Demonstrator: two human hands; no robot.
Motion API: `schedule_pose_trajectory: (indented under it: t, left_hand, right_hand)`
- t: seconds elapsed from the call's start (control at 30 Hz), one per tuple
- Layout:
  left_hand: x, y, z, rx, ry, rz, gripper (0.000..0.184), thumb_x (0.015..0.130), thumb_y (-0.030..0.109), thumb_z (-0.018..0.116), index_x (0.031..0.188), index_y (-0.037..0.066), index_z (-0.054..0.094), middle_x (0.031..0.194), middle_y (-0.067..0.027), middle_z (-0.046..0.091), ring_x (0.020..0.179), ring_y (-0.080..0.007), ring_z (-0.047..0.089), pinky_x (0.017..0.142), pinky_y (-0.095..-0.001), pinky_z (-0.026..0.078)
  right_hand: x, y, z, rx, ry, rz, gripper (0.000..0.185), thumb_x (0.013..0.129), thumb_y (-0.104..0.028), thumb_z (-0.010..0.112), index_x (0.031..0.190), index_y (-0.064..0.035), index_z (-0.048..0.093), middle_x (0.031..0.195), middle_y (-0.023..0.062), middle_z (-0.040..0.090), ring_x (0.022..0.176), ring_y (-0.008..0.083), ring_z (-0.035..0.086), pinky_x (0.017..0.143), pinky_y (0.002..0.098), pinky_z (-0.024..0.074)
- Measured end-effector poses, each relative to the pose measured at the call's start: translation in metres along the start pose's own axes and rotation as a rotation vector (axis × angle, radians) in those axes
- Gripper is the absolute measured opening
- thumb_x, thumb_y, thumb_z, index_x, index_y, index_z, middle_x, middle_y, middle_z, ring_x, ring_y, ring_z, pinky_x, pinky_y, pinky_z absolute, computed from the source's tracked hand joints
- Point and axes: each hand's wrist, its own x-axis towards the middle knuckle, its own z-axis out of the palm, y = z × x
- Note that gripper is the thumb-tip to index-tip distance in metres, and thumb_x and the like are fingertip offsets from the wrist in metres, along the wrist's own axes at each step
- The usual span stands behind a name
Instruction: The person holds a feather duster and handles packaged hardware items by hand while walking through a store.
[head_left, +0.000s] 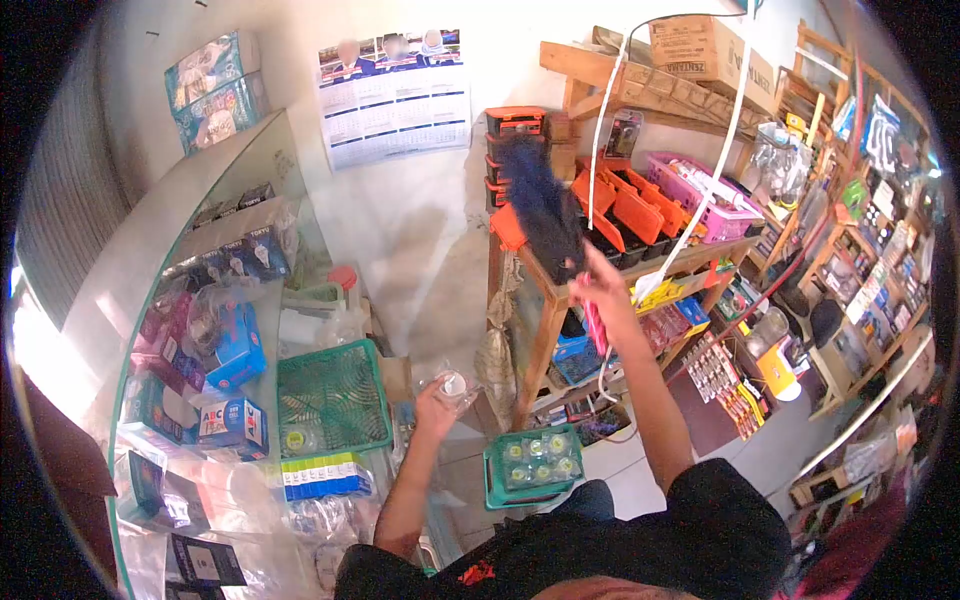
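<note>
My left hand point(434, 410) is closed around a small clear plastic pack point(455, 384) with a round white piece inside. My right hand point(606, 292) grips the red handle point(594, 325) of a duster, whose dark, fluffy head point(540, 200) points up and away, slightly blurred. Left of my left hand lies a green basket point(383, 385), with one clear pack point(298, 438) in its near corner. Below, between my arms, a smaller green basket point(492, 480) holds several clear packs point(540, 458) with yellow-green centres.
A curved glass case point(200, 215) with boxed goods runs along the left. Ahead right stands a wooden shelf point(545, 355) carrying orange-lidded boxes point(640, 205) and a pink basket point(712, 215). White cables point(722, 160) hang in front of it. A calendar point(395, 100) is on the wall.
</note>
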Motion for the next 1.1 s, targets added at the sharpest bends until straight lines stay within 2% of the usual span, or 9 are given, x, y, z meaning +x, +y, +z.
schedule_pose_trajectory:
  t: [0.07,0.2,0.4,0.6,0.7,0.77,0.83,0.93,1.1]
  left_hand:
    - [0.002,-0.001,-0.003,0.000,-0.008,0.001,0.030,0.085,0.021,0.056,0.109,0.005,0.057,0.110,-0.0160,0.063,0.106,-0.0360,0.059,0.096,-0.0575,0.043]
    - [0.002,0.005,-0.001,-0.011,-0.029,-0.001,0.031,0.084,0.023,0.056,0.107,0.003,0.057,0.107,-0.0168,0.063,0.104,-0.0359,0.060,0.096,-0.0574,0.044]
    - [-0.001,0.000,-0.002,-0.077,0.034,0.040,0.031,0.083,0.022,0.057,0.108,0.003,0.056,0.109,-0.0168,0.063,0.105,-0.0355,0.059,0.093,-0.0579,0.045]
    - [0.004,-0.004,-0.013,-0.019,0.054,0.010,0.036,0.083,0.017,0.060,0.115,0.003,0.052,0.115,-0.0150,0.061,0.109,-0.0331,0.058,0.095,-0.0538,0.045]
    - [0.013,-0.009,-0.022,0.107,0.023,0.016,0.039,0.082,0.014,0.066,0.117,0.004,0.053,0.113,-0.0119,0.062,0.107,-0.0273,0.060,0.094,-0.0449,0.047]
    - [-0.004,-0.010,0.006,0.353,0.044,0.126,0.040,0.079,0.013,0.071,0.116,0.005,0.055,0.113,-0.0098,0.062,0.106,-0.0231,0.060,0.092,-0.0393,0.048]
    - [-0.008,-0.008,0.018,0.574,-0.026,0.133,0.042,0.077,0.012,0.075,0.114,0.005,0.058,0.114,-0.0084,0.062,0.106,-0.0201,0.060,0.091,-0.0350,0.048]
    - [-0.012,-0.007,0.016,0.824,-0.249,0.034,0.045,0.074,0.012,0.079,0.115,0.005,0.061,0.118,-0.0081,0.061,0.107,-0.0189,0.059,0.091,-0.0311,0.047]
    - [-0.013,-0.006,0.012,1.029,-0.423,0.109,0.061,0.067,0.009,0.082,0.123,0.006,0.059,0.127,-0.0099,0.056,0.116,-0.0208,0.053,0.099,-0.0326,0.042]
  right_hand:
    - [0.020,-0.012,0.000,0.146,0.056,0.117,0.070,0.081,0.005,0.058,0.144,-0.0081,0.030,0.117,0.0121,0.053,0.089,0.0197,0.063,0.072,0.0348,0.0553]
    - [0.030,0.028,-0.028,0.191,0.132,0.329,0.093,0.074,0.003,0.071,0.146,-0.0124,0.016,0.106,0.0103,0.048,0.094,0.0273,0.062,0.071,0.0406,0.0579]
    - [0.010,0.044,-0.022,0.252,0.186,0.206,0.074,0.084,0.000,0.064,0.142,-0.0094,0.021,0.110,0.0151,0.053,0.092,0.0295,0.066,0.074,0.0430,0.0577]
    - [-0.002,0.081,-0.027,0.487,0.204,0.066,0.058,0.096,-0.028,0.053,0.144,-0.0136,0.024,0.117,0.0104,0.053,0.100,0.0308,0.062,0.077,0.0445,0.0541]
    - [-0.039,0.105,-0.021,0.632,0.285,0.206,0.049,0.097,-0.038,0.047,0.138,-0.0135,0.036,0.120,0.0095,0.053,0.099,0.0280,0.062,0.076,0.0422,0.0522]
    - [-0.067,0.188,-0.038,0.901,0.412,0.456,0.047,0.093,-0.046,0.051,0.128,-0.0134,0.047,0.119,0.0110,0.055,0.094,0.0262,0.062,0.074,0.0394,0.0518]
    - [-0.101,0.248,-0.032,0.739,0.146,0.670,0.045,0.091,-0.047,0.051,0.118,-0.0115,0.053,0.112,0.0130,0.059,0.090,0.0276,0.061,0.074,0.0420,0.0517]
    - [-0.136,0.220,0.030,0.700,-0.120,1.141,0.038,0.094,-0.046,0.047,0.105,-0.0127,0.061,0.106,0.0099,0.065,0.088,0.0256,0.063,0.075,0.0402,0.0509]
    - [-0.132,0.205,0.092,0.947,-0.355,1.204,0.049,0.091,-0.049,0.047,0.114,-0.0072,0.057,0.096,0.0073,0.063,0.079,0.0236,0.060,0.066,0.0388,0.0500]
